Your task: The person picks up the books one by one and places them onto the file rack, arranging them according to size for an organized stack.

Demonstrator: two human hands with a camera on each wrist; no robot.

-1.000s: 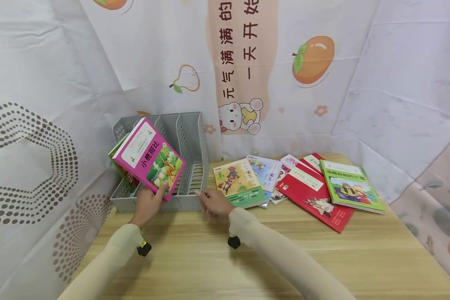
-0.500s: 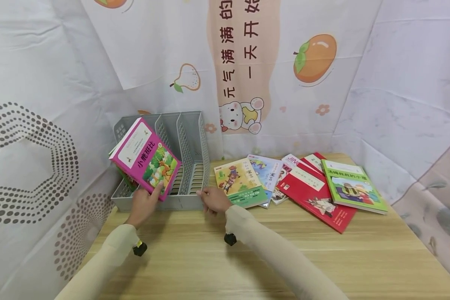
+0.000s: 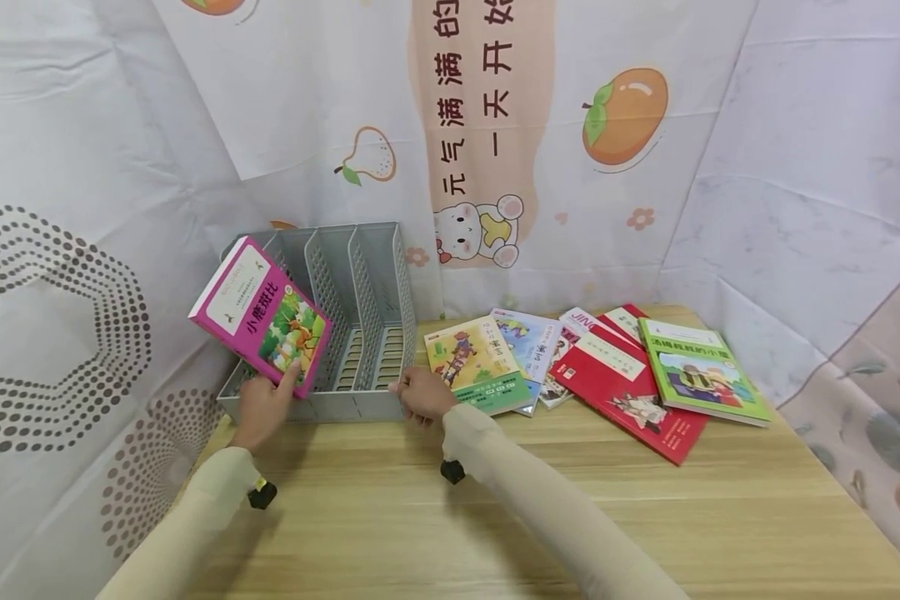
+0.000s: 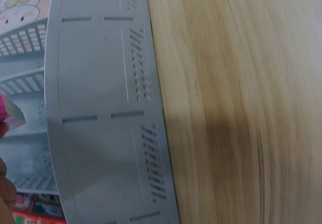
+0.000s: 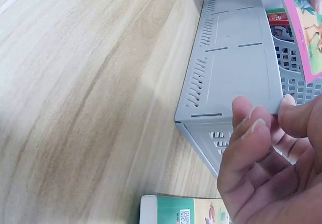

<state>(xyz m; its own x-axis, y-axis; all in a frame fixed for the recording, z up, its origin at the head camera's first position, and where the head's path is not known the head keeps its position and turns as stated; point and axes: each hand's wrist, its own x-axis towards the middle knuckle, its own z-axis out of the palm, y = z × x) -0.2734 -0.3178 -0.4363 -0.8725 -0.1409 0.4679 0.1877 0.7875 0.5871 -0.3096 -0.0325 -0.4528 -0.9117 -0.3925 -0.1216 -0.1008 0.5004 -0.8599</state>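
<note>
A pink-edged picture book (image 3: pixel 249 310) is held tilted over the left end of the grey divided desk organizer (image 3: pixel 356 407). My left hand (image 3: pixel 264 408) grips its lower edge, thumb on the cover. In the left wrist view only a corner of the book (image 4: pixel 9 112) and some fingers show. My right hand (image 3: pixel 426 395) pinches the organizer's front right corner; in the right wrist view, thumb and fingertips meet at that rim. Behind the held book, a green and red book (image 5: pixel 277 17) stands in the organizer, hidden from the head view.
Right of the organizer lie a yellow and green book (image 3: pixel 480 367), a blue book (image 3: pixel 532 342), a red book (image 3: pixel 630 392) and a green picture book (image 3: pixel 705 371) overlapping it. A patterned cloth (image 3: pixel 315 100) hangs behind the wooden table (image 3: pixel 390 517).
My left hand has carried the pink-edged picture book leftward, uncovering more of the organizer's middle slots. My right hand stays at the organizer's front right corner.
</note>
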